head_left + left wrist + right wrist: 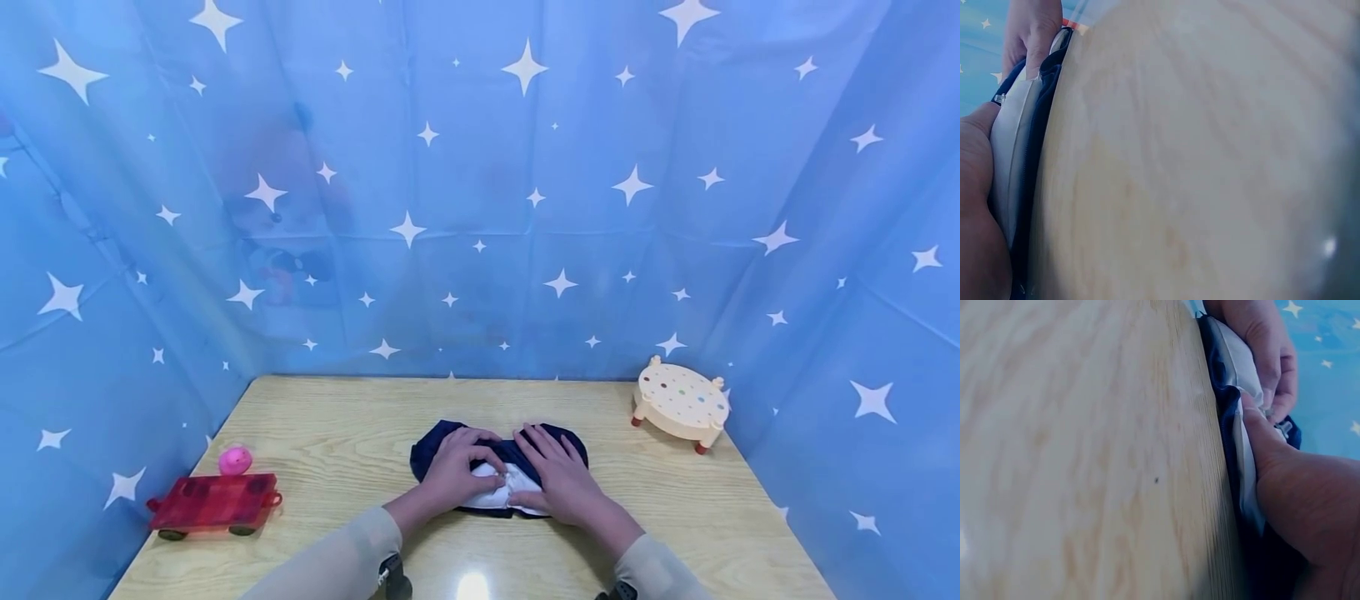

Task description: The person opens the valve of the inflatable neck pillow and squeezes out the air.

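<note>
A navy cloth item with a white lining (491, 493) lies bunched on the table in front of me. My left hand (459, 471) is over its left half, with thumb and forefinger curled together at the middle of the white part. Beside those fingertips, a small metal fitting (1284, 429) shows in the right wrist view. Across the right half rests my right hand (558, 477), fingers spread straight over the navy cloth. Its thumb (1259, 428) presses on the white lining near the middle. Much of the navy cloth is hidden under both hands.
On the left of the wooden table (337, 433) stand a red toy wagon (217, 502) and a pink round toy (235, 460). A cream dotted toy stool (682, 402) with red-tipped legs is at the back right. Blue starry curtains (480, 192) border the table.
</note>
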Demonstrator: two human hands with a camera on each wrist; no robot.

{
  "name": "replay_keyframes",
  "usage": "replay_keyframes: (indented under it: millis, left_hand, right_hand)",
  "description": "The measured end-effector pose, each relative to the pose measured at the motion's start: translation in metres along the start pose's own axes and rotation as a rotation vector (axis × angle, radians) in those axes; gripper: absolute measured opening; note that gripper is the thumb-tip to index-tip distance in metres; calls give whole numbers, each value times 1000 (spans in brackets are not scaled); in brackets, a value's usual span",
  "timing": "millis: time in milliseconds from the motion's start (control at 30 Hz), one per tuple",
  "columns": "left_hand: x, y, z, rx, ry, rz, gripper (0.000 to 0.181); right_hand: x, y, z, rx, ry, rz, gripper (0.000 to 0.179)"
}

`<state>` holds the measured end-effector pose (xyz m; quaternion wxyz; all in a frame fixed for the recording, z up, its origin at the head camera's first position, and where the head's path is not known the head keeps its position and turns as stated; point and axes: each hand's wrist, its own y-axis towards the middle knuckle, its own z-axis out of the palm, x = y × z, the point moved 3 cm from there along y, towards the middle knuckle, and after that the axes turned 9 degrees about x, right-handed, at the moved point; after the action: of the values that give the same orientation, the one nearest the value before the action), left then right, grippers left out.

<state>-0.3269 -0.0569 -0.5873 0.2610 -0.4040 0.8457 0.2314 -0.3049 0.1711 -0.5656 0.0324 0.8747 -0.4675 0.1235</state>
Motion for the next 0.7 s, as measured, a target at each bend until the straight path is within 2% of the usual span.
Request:
replay_keyframes:
  millis: [700]
  left_hand:
    - [-2,0,-1,3,-5,-10,11]
  right_hand:
    - [0,-1,5,-14,-5,-24,102]
